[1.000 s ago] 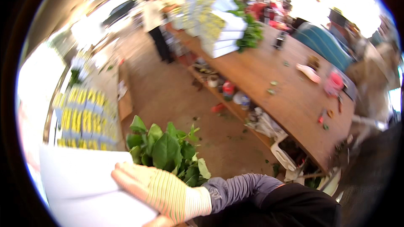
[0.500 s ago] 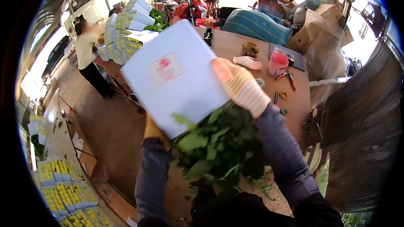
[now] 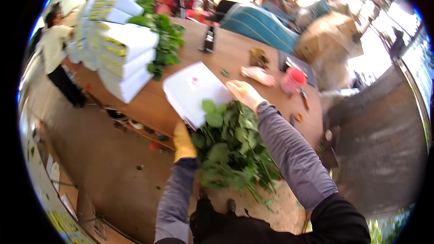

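Note:
Between my hands is a wrapped bundle of leafy flower stems. Its white, fine-ribbed wrap [image 3: 199, 91] carries a small red print and slants over the wooden table. Green leaves and stems [image 3: 235, 149] spill from the wrap's near end toward my body; any blooms inside are hidden. My left hand [image 3: 183, 141], in a yellow glove, grips the near left corner of the wrap, its fingers partly hidden. At the right edge my right hand [image 3: 245, 94], in a pale striped glove, is closed on the wrap beside the leaves.
Several similar wrapped bundles with yellow blooms [image 3: 124, 56] are stacked on the table's left [image 3: 149, 108]. A black object [image 3: 208, 39], gloves [image 3: 258, 75], a pink bucket [image 3: 294, 80] and pruners [image 3: 305, 99] lie farther right. Another person [image 3: 56, 54] stands beyond the stack. Dark mesh [image 3: 375, 140] hangs right.
The bundle has come down and away from the camera, from a raised tilt to low over the table. The stacked bundles now appear closer. Both hands keep their hold.

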`<action>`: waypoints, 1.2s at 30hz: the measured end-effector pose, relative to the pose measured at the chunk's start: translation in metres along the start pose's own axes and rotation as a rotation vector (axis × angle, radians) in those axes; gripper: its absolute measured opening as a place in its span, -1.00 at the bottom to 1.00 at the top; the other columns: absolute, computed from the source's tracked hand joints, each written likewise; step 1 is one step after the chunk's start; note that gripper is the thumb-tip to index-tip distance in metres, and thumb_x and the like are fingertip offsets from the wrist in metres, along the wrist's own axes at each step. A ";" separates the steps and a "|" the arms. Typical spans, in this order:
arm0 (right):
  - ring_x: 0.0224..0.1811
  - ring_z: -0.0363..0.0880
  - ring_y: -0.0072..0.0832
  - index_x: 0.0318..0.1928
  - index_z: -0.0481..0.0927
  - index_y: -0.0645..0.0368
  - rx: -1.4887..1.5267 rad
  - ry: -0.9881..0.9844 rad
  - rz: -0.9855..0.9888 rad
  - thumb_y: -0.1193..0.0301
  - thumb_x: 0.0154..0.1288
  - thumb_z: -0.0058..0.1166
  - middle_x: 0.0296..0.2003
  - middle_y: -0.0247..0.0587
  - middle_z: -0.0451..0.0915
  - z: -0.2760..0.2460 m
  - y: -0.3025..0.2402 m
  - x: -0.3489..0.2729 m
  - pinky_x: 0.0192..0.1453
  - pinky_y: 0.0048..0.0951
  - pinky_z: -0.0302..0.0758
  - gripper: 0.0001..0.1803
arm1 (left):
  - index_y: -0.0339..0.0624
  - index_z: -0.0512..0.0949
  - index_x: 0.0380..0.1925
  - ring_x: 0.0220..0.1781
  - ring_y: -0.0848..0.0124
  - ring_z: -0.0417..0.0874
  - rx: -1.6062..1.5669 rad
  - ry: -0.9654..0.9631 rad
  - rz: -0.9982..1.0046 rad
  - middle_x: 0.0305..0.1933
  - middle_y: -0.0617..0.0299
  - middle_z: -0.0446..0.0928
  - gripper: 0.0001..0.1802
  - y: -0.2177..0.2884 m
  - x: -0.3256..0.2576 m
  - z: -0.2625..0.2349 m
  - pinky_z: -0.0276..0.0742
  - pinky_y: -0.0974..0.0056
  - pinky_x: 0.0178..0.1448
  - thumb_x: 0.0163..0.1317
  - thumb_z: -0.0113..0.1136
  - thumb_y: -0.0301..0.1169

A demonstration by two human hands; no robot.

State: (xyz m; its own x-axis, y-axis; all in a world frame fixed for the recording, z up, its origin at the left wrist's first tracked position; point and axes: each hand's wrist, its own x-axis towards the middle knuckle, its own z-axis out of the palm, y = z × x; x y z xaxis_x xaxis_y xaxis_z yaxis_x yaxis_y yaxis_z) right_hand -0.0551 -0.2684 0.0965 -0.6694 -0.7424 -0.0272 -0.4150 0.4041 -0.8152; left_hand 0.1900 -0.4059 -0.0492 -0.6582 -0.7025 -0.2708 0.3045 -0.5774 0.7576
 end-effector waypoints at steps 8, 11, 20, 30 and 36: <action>0.42 0.48 -0.03 0.39 0.46 0.29 -0.291 0.173 0.197 0.00 0.55 0.05 0.35 0.13 0.53 -0.116 0.111 -0.184 0.47 -0.23 0.39 -0.32 | -0.36 0.39 0.40 0.29 0.28 0.63 0.199 -0.170 -0.295 0.28 0.04 0.59 -0.34 -0.012 -0.183 -0.003 0.55 0.22 0.40 0.56 0.03 -0.03; 0.46 0.42 -0.02 0.46 0.35 0.28 -0.330 0.151 0.264 -0.04 0.56 0.06 0.42 0.17 0.43 -0.117 0.167 -0.234 0.48 -0.20 0.38 -0.26 | -0.33 0.39 0.43 0.37 0.35 0.55 0.026 -0.503 -0.513 0.43 0.04 0.49 -0.36 -0.087 -0.218 -0.030 0.47 0.22 0.40 0.64 -0.09 -0.02; 0.17 0.60 0.09 0.25 0.58 0.23 -0.243 0.072 0.254 -0.15 0.47 0.02 0.06 0.22 0.66 -0.065 0.167 -0.311 0.30 -0.03 0.51 -0.30 | -0.19 0.54 0.29 0.29 0.37 0.61 0.620 -0.522 -0.286 0.37 0.17 0.57 -0.54 -0.157 -0.235 0.061 0.49 0.30 0.39 0.69 -0.16 -0.15; 0.47 0.41 0.01 0.55 0.22 0.26 0.048 -0.243 0.317 -0.43 0.20 0.17 0.41 0.24 0.41 -0.082 0.124 -0.336 0.49 -0.15 0.39 0.21 | -0.10 0.45 0.38 0.32 0.14 0.61 -0.077 -0.310 -0.652 0.33 0.08 0.55 -0.14 -0.138 -0.254 0.179 0.54 -0.06 0.45 0.29 0.33 0.26; 0.43 0.47 0.02 0.57 0.14 0.34 0.047 -0.297 0.324 -0.47 0.13 0.21 0.37 0.23 0.47 -0.113 0.120 -0.322 0.48 -0.19 0.42 0.32 | -0.04 0.41 0.41 0.34 0.10 0.57 -0.234 -0.327 -0.655 0.36 0.11 0.52 -0.09 -0.166 -0.238 0.207 0.51 -0.08 0.47 0.24 0.36 0.30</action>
State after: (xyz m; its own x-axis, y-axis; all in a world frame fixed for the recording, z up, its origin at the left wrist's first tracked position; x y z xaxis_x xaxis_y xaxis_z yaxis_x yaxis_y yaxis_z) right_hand 0.0410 0.0792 0.0723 -0.5515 -0.7053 -0.4453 -0.1797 0.6218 -0.7623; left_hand 0.1538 -0.0570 0.0122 -0.9136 -0.0490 -0.4037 -0.1040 -0.9316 0.3483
